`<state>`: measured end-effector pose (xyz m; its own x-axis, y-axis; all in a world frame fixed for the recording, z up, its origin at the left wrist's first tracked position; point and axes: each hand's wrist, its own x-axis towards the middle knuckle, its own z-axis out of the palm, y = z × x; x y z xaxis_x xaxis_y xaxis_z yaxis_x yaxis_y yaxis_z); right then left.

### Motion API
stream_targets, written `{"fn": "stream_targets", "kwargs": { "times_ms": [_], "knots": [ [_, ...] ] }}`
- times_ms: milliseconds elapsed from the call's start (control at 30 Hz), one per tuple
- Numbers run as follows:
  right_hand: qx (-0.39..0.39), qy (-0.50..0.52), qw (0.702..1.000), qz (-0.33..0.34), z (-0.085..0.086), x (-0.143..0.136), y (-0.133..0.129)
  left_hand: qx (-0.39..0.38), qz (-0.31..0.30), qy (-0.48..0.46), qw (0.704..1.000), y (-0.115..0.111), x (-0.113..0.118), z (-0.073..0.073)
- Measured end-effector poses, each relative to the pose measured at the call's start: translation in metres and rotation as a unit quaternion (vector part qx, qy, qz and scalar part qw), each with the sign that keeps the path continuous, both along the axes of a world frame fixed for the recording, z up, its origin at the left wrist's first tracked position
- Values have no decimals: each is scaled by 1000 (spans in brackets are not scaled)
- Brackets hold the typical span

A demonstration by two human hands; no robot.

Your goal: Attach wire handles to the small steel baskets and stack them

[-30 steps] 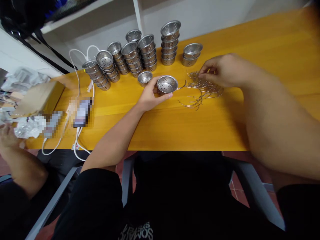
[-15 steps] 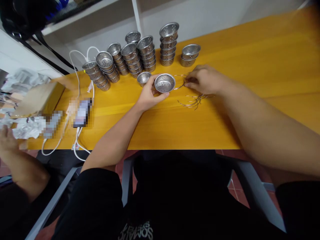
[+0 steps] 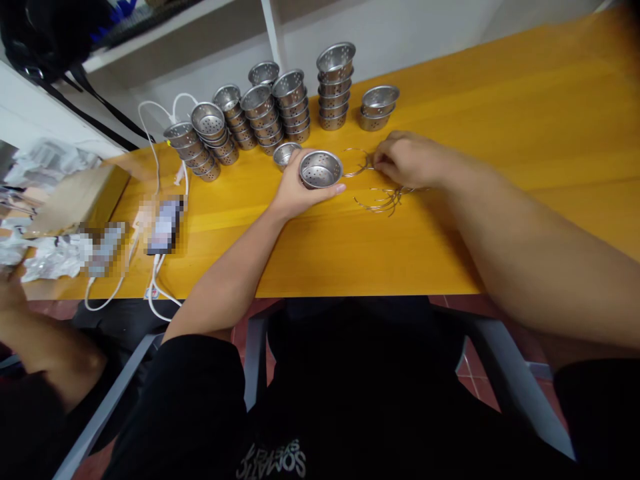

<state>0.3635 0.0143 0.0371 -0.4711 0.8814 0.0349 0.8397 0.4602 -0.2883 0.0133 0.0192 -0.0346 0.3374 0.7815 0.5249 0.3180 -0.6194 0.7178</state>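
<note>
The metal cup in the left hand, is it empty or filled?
Empty. The left hand holds the metal cup with its mouth toward the camera, and its bare, perforated bottom shows.

The camera sits on the person's head and looks forward and down at the table. It is so near that the black shirt fills six o'clock, while the shelf is farther off at eleven o'clock.
</note>
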Motion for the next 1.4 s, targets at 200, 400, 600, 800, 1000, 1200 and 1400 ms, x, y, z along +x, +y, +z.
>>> {"fn": "stream_targets", "kwargs": {
  "times_ms": [200,400,600,800,1000,1200,1400],
  "knots": [
    [-33,-12,999,-12,9,-2,-5,-25,-10,-19,999,-9,6,12],
    [-23,-47,998,-29,15,-15,-14,-14,-2,-17,1000,-6,7,13],
    [-6,-1,999,-36,27,-17,-23,-4,-22,-49,999,19,4,-12],
    [35,64,996,-43,38,-14,-29,4,-15,-21,1000,8,4,-2],
    [63,110,990,-58,44,-14,-39,2,8,-17,1000,5,1,-3],
    [57,356,927,-103,32,-25,-36,-28,-3,-34,999,2,3,-4],
    [-52,502,858,-91,25,-52,-41,-27,-50,-1,998,-18,8,15]
  ]
}}
